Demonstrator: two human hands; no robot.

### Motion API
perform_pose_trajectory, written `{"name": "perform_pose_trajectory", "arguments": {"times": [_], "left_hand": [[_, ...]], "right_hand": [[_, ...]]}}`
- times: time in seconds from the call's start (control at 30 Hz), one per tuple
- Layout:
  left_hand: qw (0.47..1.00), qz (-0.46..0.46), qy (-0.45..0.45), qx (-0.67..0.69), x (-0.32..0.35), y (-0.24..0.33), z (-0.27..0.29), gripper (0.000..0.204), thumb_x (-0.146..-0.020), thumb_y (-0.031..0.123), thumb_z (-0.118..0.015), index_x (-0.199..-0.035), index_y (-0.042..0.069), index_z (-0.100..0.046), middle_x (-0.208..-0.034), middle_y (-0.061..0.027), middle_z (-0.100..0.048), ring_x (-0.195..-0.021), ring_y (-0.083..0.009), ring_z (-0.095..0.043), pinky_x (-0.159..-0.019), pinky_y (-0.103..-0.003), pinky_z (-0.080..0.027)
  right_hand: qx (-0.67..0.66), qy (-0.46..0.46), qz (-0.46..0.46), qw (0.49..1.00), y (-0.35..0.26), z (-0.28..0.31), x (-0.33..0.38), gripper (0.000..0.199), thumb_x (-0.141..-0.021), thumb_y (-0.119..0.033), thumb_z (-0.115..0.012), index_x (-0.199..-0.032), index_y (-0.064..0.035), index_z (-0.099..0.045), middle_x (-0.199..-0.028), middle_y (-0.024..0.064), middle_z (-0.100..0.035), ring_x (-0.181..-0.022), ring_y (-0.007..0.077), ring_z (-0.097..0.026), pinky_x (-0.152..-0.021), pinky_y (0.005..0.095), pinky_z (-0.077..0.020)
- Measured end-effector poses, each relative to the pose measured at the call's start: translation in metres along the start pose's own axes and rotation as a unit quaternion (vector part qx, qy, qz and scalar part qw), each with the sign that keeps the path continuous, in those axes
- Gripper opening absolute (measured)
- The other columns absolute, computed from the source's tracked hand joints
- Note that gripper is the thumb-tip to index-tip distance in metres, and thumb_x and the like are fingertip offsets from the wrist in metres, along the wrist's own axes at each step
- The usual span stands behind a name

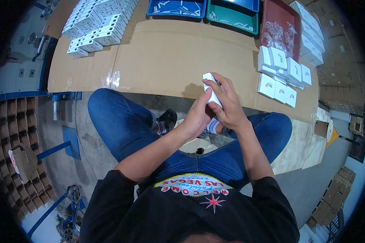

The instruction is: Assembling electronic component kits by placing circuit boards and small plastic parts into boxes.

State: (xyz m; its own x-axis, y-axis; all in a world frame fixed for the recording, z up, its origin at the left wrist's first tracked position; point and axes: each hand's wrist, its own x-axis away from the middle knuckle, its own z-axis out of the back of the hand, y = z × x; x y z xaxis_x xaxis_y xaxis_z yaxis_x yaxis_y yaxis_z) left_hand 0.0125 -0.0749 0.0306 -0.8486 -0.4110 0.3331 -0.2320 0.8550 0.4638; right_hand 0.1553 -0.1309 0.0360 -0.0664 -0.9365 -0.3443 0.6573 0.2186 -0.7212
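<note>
Between my two hands, over the near edge of the cardboard-covered table, is a small white box-like piece (209,77). My right hand (230,106) wraps over its right side, with the fingers across the upper face. From below and the left, my left hand (198,115) closes against its lower end. The fingers hide much of the piece, so I cannot tell if it has a loose part. Nearest on the right lie stacked flat white boxes (267,85) with small printed marks.
Rows of stacked white units (94,24) stand at the far left of the cardboard sheet (162,60). Along the back are a blue tray (176,17) and a green tray (233,25) with small white parts. A dark red tray (278,16) holds clear plastic pieces.
</note>
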Motion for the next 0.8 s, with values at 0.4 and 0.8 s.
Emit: {"name": "perform_pose_trajectory", "arguments": {"times": [0.4, 0.8], "left_hand": [[0.999, -0.007, -0.029, -0.02, 0.0038, 0.0029, 0.0004, 0.056, -0.109, 0.047, -0.038, -0.146, 0.005, -0.04, -0.137, -0.0129, -0.053, -0.131, -0.0235, -0.052, -0.114, -0.043, -0.04], [1.0, -0.008, -0.011, -0.008, 0.0042, -0.0016, -0.0016, 0.054, -0.109, 0.048, -0.038, -0.142, 0.005, -0.043, -0.133, -0.0119, -0.054, -0.127, -0.0219, -0.054, -0.112, -0.042, -0.041]], "right_hand": [[-0.023, 0.015, 0.019, 0.999, -0.0042, 0.0019, 0.0002, 0.048, -0.098, -0.033, -0.062, -0.137, -0.0055, -0.06, -0.142, 0.025, -0.049, -0.125, 0.0422, -0.052, -0.105, 0.0467, -0.0432], [-0.037, 0.012, 0.014, 0.999, -0.0046, 0.0019, 0.0015, 0.044, -0.098, -0.028, -0.061, -0.136, -0.0041, -0.06, -0.142, 0.0245, -0.05, -0.125, 0.042, -0.052, -0.106, 0.0462, -0.0433]]}}
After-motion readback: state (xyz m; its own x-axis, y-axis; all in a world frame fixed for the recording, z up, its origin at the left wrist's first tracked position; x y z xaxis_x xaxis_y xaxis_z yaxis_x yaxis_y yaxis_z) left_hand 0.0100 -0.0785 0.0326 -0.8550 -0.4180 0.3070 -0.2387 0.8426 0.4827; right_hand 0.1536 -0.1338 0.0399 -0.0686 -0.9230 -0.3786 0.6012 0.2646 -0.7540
